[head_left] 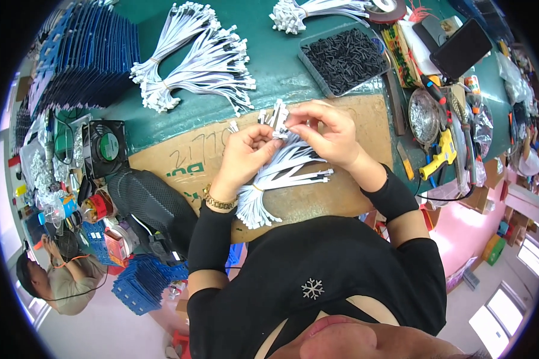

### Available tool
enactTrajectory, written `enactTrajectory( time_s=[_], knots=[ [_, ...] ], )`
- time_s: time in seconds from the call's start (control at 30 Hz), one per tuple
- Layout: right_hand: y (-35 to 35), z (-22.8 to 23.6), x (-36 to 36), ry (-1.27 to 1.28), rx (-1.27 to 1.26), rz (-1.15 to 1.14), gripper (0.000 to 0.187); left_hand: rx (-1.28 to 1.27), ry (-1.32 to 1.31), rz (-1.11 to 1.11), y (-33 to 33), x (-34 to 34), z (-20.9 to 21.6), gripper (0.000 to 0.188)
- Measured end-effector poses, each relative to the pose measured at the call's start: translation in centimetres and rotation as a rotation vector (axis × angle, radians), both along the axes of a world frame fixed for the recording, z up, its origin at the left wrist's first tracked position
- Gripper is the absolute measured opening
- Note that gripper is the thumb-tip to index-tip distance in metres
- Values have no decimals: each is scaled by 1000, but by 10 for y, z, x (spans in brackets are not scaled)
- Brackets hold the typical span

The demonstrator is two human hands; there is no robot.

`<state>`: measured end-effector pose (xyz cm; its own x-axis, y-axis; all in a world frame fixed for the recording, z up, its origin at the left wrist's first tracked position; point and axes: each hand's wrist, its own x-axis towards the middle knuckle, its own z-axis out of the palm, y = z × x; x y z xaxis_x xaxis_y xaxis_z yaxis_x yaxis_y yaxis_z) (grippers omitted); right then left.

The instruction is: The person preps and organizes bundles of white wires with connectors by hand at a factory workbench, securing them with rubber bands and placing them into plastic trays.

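Several white connectors (279, 119) sit between left grip (250, 149), pinching them, and right grip (331, 133), hold unclear.

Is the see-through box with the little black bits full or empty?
Not empty: small black pieces lie nearly wall to wall in the box. How deep, I can't tell.

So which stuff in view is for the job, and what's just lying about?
Job, by the look of it:
White connectors, between left hand and right hand
Near cable bundle
Cardboard underneath
Upper-left cable bundles, similar cables
Black pieces, possibly

Lying about, apparently:
Fan
Phone
Yellow tool
Metal bowl
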<state>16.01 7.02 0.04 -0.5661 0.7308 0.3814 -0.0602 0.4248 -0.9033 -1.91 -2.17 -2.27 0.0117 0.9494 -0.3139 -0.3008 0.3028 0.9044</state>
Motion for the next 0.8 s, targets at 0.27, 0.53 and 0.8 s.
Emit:
enactTrajectory(
  time_s=[0.27,0.53,0.8],
  knots=[
    [-3,2,-4,-38,-14,17,37,6,40,-3,-2,-1,3,11],
    [-6,-3,1,3,-283,85,60,-21,9,-5,-2,-2,2,11],
    [-5,-7,-1,76,-234,19,65,-6,8,-18,-1,-3,2,11]
  ],
)
